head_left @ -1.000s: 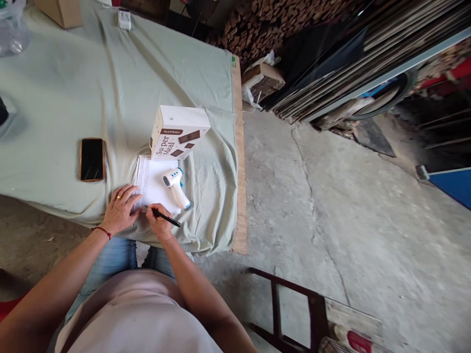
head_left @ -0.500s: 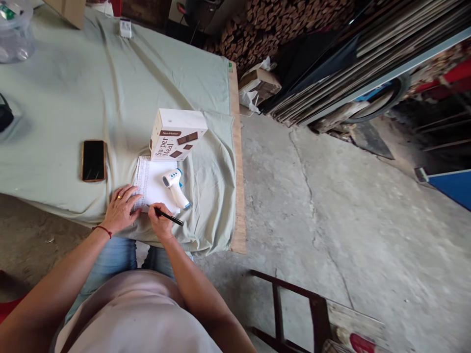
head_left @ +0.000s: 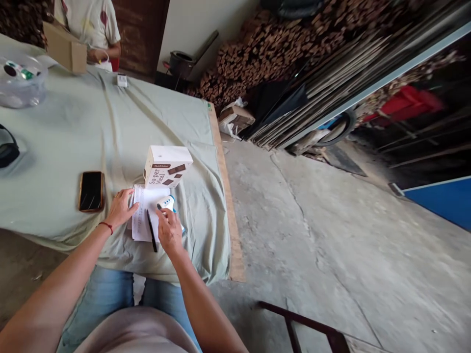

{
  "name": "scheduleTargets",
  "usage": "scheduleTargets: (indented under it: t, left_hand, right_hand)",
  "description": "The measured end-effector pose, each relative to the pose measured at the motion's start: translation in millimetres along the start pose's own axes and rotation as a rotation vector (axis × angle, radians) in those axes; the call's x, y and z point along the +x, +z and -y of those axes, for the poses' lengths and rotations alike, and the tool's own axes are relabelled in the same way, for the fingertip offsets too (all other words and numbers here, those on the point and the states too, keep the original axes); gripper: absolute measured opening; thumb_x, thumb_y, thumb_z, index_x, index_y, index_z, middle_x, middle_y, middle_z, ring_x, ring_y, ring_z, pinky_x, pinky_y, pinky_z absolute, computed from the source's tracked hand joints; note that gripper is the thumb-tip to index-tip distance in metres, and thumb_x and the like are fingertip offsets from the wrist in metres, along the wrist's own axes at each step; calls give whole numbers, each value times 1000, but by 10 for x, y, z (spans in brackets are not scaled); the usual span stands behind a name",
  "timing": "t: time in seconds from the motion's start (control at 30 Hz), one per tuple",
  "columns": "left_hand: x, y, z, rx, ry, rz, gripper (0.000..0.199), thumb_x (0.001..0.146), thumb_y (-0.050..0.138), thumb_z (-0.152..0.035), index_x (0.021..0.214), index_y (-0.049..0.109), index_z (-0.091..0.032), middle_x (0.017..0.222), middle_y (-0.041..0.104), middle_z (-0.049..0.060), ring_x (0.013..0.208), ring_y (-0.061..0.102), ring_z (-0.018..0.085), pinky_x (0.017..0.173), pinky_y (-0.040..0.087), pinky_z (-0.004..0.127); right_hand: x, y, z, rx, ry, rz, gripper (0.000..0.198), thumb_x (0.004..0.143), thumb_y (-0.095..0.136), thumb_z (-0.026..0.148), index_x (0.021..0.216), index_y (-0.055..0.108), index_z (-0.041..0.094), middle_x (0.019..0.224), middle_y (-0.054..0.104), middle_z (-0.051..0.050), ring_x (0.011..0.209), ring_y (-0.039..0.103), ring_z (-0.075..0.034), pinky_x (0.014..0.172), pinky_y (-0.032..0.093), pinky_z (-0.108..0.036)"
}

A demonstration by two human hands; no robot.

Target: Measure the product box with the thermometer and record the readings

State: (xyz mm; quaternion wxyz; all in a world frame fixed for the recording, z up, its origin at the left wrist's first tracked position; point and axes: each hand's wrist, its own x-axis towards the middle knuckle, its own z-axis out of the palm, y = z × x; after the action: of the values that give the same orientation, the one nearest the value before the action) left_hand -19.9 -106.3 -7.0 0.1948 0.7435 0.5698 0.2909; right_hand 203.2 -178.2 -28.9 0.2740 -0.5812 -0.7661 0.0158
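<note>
My left hand [head_left: 121,209] rests at the left edge of the handwritten paper [head_left: 142,226], thumb and fingers apart. A black pen [head_left: 151,230] lies loose across the sheet between my hands. On the right side of the paper, my right hand [head_left: 170,229] has its fingers curled over a white and blue infrared thermometer [head_left: 166,201], covering most of its handle. Just beyond the paper stands a white and brown "Super Meal" box [head_left: 167,166]. To the left of my left hand lies a phone [head_left: 91,191], its screen dark.
A green cloth covers the table [head_left: 69,132], whose wooden edge [head_left: 226,215] shows at right. Headphones [head_left: 8,149], a clear plastic container [head_left: 24,81] and a small white box [head_left: 121,80] are farther off. Another person [head_left: 90,24] stands behind a cardboard box [head_left: 66,46].
The pen has left my right hand and now lies on the paper. My right hand has moved onto the thermometer. The view has tilted up, bringing the other person into sight.
</note>
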Motion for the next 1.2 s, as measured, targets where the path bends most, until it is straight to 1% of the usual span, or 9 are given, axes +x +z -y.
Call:
scheduleTargets:
  t: [0.13,0.2,0.27,0.4,0.5,0.6,0.7,0.83,1.2]
  left_hand:
    - [576,162,26,-72,-52,-11,83,79,71,-44,148,36,-15,152,48,20,142,46,37,118,37,55]
    - [779,246,26,-95,-76,15,96,77,72,-44,155,25,-12,160,39,22,149,37,38,120,34,54]
    - [899,319,39,-79,-88,42,101,77,72,-44,157,21,-12,159,40,22,150,35,38,121,33,53]
    - [934,419,103,7,-52,43,87,84,64,-45,155,26,-15,147,56,18,145,44,36,121,31,54]
    - [895,432,144,1,-38,8,76,91,54,-49,154,31,-14,146,58,17,141,48,35,118,35,53]
    - [871,411,161,-40,-26,-45,63,100,37,-50,151,35,-14,140,62,16,135,54,32,114,40,49]
    - [864,402,161,-38,14,-89,56,103,27,-49,146,43,-17,136,64,14,129,58,29,112,42,46]
    - [863,410,155,-18,29,-114,55,104,24,-51,144,45,-19,135,65,14,129,58,29,112,42,47]
    - [859,417,156,-7,18,-81,57,104,25,-50,147,42,-17,138,63,16,134,54,31,114,40,49]
  right_hand:
    - [17,-40,-182,-40,310,-20,51,87,68,30,136,59,18,134,59,-20,119,59,-35,94,51,-50]
    - [2,-29,-275,50,359,27,50,82,71,29,130,62,18,127,64,-18,116,62,-34,94,53,-47]
    - [-18,-19,-341,197,395,23,45,79,70,28,123,67,19,122,68,-15,112,65,-31,94,54,-43]
    - [7,-51,-363,609,569,-70,50,76,72,39,121,71,18,112,74,-12,99,70,-27,85,57,-38]
    - [142,-82,-292,939,655,-146,57,73,75,49,120,71,17,105,76,-10,93,70,-26,80,56,-36]
    - [345,-71,-192,1142,687,-229,54,75,72,57,112,72,17,94,75,-7,85,68,-22,75,54,-33]
    - [542,-27,-117,1229,667,-272,50,77,69,59,106,73,18,88,74,-7,78,64,-19,72,51,-31]
    - [712,35,-83,1274,645,-282,48,77,70,57,104,72,18,98,74,-8,80,64,-18,73,49,-31]
    - [792,61,-24,1363,713,-363,56,70,76,57,111,66,19,102,76,-10,81,66,-19,74,50,-33]
